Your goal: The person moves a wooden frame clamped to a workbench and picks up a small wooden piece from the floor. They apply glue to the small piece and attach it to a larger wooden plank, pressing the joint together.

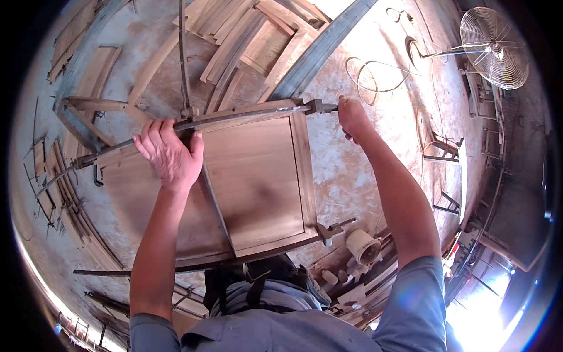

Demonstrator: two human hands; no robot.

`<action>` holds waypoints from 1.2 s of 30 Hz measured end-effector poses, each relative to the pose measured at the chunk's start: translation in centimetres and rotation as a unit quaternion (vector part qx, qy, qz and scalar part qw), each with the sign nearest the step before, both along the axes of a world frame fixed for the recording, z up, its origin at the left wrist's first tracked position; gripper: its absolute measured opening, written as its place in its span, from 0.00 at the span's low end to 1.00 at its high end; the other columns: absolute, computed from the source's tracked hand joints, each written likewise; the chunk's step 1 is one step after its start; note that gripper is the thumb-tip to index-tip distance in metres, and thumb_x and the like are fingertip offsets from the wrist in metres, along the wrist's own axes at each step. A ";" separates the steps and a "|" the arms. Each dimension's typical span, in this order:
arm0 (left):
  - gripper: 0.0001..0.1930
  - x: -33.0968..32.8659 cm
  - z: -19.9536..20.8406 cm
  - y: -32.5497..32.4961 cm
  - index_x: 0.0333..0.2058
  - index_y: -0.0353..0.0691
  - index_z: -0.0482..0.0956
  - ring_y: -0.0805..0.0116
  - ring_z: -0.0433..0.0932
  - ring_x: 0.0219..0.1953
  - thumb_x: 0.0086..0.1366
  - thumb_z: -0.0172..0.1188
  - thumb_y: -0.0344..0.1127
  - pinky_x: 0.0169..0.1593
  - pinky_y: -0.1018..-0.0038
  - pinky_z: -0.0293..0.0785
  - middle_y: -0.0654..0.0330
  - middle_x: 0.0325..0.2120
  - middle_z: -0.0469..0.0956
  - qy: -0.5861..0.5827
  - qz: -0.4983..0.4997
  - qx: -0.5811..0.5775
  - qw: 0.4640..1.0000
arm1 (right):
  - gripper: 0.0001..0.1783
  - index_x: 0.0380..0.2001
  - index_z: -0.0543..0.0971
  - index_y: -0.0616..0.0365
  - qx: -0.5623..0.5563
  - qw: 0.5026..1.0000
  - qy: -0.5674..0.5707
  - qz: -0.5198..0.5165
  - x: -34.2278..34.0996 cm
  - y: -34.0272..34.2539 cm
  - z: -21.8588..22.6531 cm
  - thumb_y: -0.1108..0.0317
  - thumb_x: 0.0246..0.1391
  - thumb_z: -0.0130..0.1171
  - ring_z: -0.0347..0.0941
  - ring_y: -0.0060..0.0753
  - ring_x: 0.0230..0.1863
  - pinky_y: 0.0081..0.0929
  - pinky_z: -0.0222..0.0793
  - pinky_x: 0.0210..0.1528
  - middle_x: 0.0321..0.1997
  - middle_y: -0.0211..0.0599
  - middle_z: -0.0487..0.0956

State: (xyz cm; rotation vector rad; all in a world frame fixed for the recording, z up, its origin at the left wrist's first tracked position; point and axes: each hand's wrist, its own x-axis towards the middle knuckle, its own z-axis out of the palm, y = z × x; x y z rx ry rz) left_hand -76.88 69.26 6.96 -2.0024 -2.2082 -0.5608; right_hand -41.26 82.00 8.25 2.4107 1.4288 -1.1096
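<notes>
A framed wooden panel (258, 176) lies flat in front of me. Along its far edge runs a long metal bar clamp (246, 114), its screw end past the panel's right corner. My left hand (170, 152) is closed over the bar, fingers on the far side and thumb on the near side. At the screw end, my right hand (353, 119) is closed in a fist around the clamp's handle, mostly hidden by the fingers. A second bar clamp (326, 234) spans the near edge. Another metal bar (183, 58) reaches in from the far side beside my left hand.
Beyond the panel lie wooden frames (267, 47) and a blue-grey beam (322, 50). A wire fan (494, 48) stands far right, with loose cable (375, 90) on the floor. A whitish bucket (363, 246) sits near right; wooden strips (88, 223) lie left.
</notes>
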 end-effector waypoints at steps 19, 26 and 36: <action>0.26 -0.7 -0.4 -0.2 0.45 0.38 0.68 0.49 0.61 0.55 0.50 0.64 0.44 0.60 0.42 0.43 0.50 0.45 0.67 -0.033 -0.014 0.016 0.999 | 0.21 0.27 0.67 0.56 -0.069 0.990 0.115 0.032 1.1 0.8 1.5 0.51 0.64 0.38 0.59 0.30 0.09 0.33 0.59 0.11 0.12 0.33 0.63; 0.33 -1.2 1.3 -1.3 0.51 0.32 0.66 0.47 0.56 0.61 0.53 0.65 0.48 0.66 0.45 0.42 0.48 0.51 0.65 -0.111 -0.015 -0.016 0.994 | 0.38 0.59 0.61 0.53 0.049 0.943 0.221 -0.244 4.2 -6.0 -1.0 0.34 0.59 0.42 0.73 0.37 0.35 0.33 0.74 0.28 0.50 0.43 0.73; 0.27 -19.7 -2.7 -14.0 0.48 0.28 0.74 0.46 0.74 0.52 0.58 0.60 0.47 0.54 0.61 0.68 0.41 0.43 0.78 -0.365 0.381 -0.028 0.849 | 0.29 0.42 0.73 0.60 -0.008 0.938 0.262 -0.228 -2.1 -18.5 -3.0 0.41 0.63 0.42 0.67 0.25 0.32 0.28 0.65 0.33 0.33 0.32 0.74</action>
